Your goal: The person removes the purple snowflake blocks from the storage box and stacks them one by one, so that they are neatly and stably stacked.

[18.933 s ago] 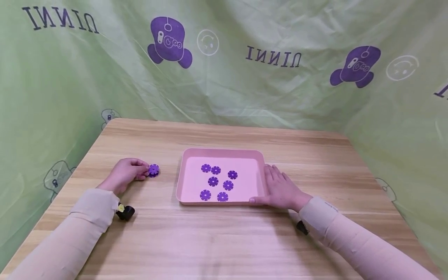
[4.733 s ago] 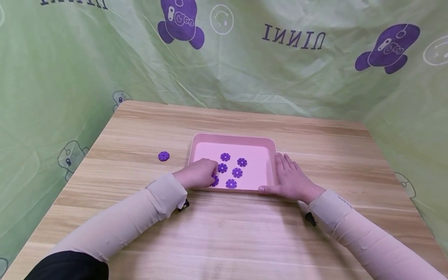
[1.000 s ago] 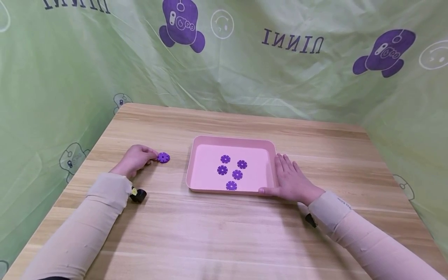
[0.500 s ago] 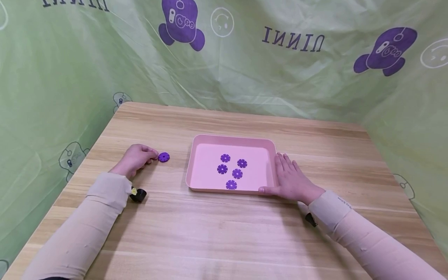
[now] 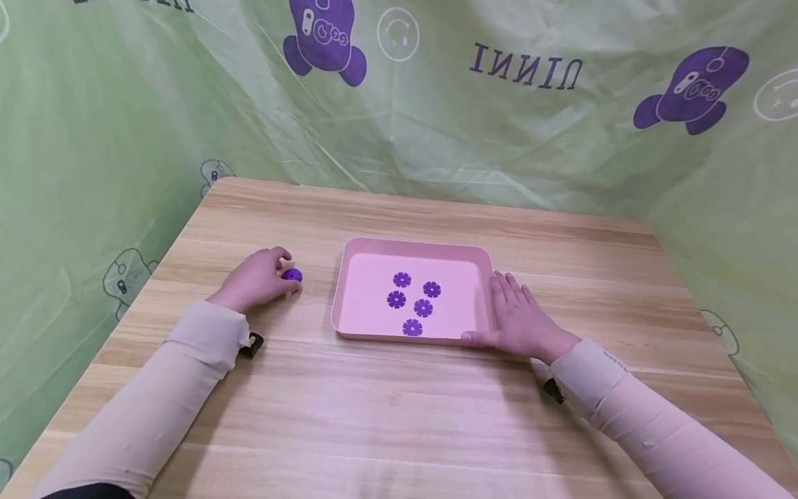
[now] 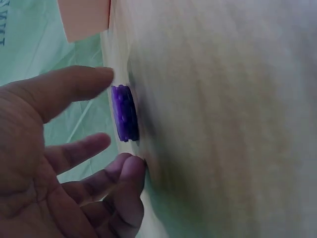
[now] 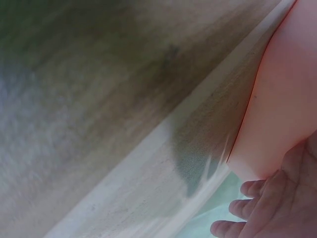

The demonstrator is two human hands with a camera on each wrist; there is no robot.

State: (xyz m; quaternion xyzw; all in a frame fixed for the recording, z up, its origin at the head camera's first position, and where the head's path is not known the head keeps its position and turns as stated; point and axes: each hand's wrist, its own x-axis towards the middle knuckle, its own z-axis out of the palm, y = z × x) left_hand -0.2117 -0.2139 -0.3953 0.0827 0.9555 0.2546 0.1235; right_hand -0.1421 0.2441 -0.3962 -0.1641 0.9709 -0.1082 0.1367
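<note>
Purple notched discs lie in a small stack [image 5: 292,275] on the table, left of the pink tray [image 5: 411,247]. My left hand [image 5: 255,278] is around the stack with thumb and fingers spread apart; in the left wrist view a gap shows between the thumb of the hand [image 6: 49,148] and the stack [image 6: 125,113]. Inside the tray lie several loose purple discs, one of them [image 5: 412,327] near the front wall. My right hand [image 5: 520,322] rests against the tray's right wall, fingers extended and thumb at the front corner. The right wrist view shows its fingers [image 7: 252,203] beside the tray wall [image 7: 277,94].
The wooden table [image 5: 399,416] reaches back to a green curtain [image 5: 399,138] with purple printed figures, which also hangs at both sides. A black strap piece [image 5: 252,345] is at the left wrist, another [image 5: 553,391] at the right.
My left hand has moved slightly right, and its pinched fingers have spread around the stack. Compared with several seconds ago, fewer discs lie in the tray. The right hand keeps its place.
</note>
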